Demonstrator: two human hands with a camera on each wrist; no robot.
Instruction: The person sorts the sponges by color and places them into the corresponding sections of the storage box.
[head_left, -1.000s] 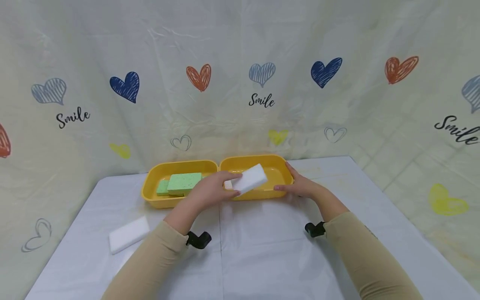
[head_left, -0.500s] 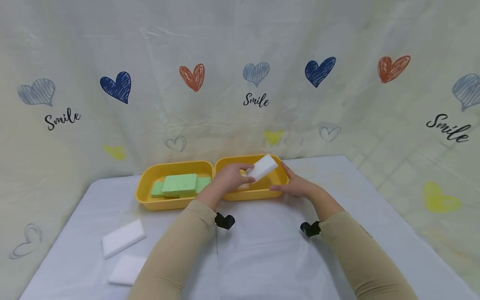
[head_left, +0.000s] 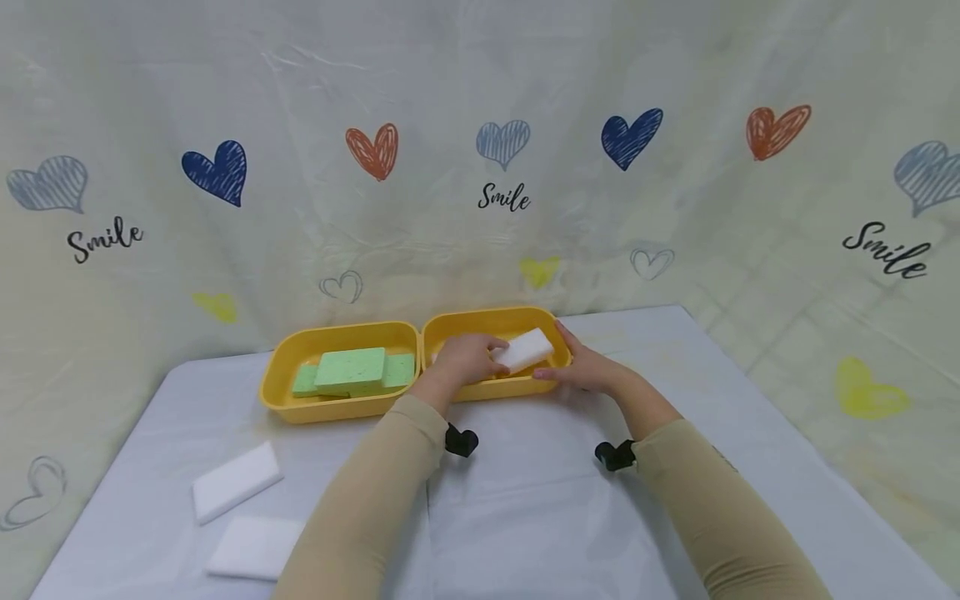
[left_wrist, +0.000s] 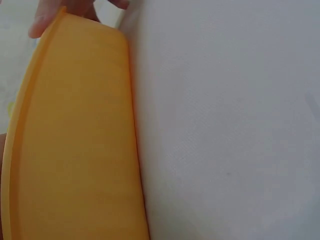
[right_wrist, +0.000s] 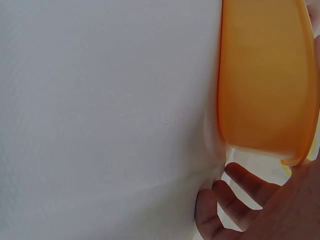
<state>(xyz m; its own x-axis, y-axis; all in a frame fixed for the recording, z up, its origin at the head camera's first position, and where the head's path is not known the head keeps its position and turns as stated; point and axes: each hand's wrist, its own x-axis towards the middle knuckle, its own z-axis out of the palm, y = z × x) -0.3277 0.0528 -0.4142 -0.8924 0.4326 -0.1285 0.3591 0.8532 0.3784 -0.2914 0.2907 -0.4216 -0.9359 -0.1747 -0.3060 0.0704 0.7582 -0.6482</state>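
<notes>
At the near edge two tan, creased fabric sleeves [head_left: 348, 517] reach forward, each with a small black wrist camera [head_left: 461, 442] at its cuff. Left of them, two flat, smooth white foam-like slabs, the nearer slab [head_left: 251, 547] partly behind the sleeve and the farther slab [head_left: 235, 483] just beyond, lie on a matte white table cover [head_left: 525, 517] with faint creases.

Farther off, the left hand [head_left: 467, 362] pinches a white rectangular foam-like block [head_left: 527, 350] inside a yellow, round-cornered plastic tray [head_left: 495, 388]; whether the block touches its floor cannot be told. The right hand [head_left: 588, 367] grips that tray's right end, thumb at the front rim. Alongside on the left, a matching yellow tray [head_left: 322, 410] holds a speckled green sponge-like block [head_left: 350, 368] atop other green pieces.

The cover stretches flat between the forearms up to the tray walls, and right of the right arm to the table's slanting edge. Close behind the trays hangs a wrinkled, glossy, heart-printed sheet [head_left: 427, 225].
</notes>
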